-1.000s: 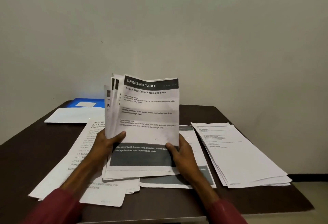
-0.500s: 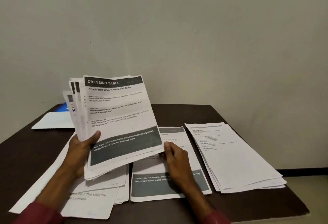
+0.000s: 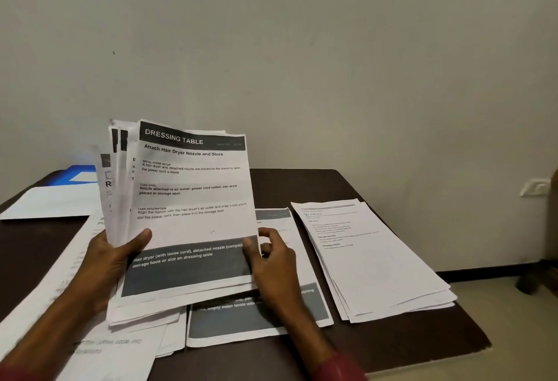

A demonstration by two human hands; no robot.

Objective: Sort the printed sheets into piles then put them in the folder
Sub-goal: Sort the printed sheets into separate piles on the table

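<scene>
Pale wall (image 3: pixel 302 48) behind, dark brown table (image 3: pixel 392 350) below it. Three lots of printed sheets lie flat on the table. The left pile (image 3: pixel 60 290) is loose and skewed and runs off the near-left edge. The right pile (image 3: pixel 374 260) is tidier, white pages slightly fanned, near the right edge. The middle pile (image 3: pixel 259 317) has a grey band at its foot and is partly hidden under the hands.

Stack (image 3: pixel 193 193) held up off the table, tilted toward the camera, pages fanned at its left side. The top page reads "DRESSING TABLE" (grey header and footer bands).

Blue folder (image 3: pixel 81 169) lies flat at the far-left corner, a white sheet (image 3: pixel 51 202) in front of it, overlapping.

Left hand (image 3: pixel 111 257) clamped on the stack's lower left edge, thumb across the front. Right hand (image 3: pixel 271 257) pinches the stack's lower right edge, thumb on the front, fingers curled behind; cannot tell if it has one page or several. Red sleeves at both wrists.

White socket (image 3: pixel 536 187) on the wall, far right.
</scene>
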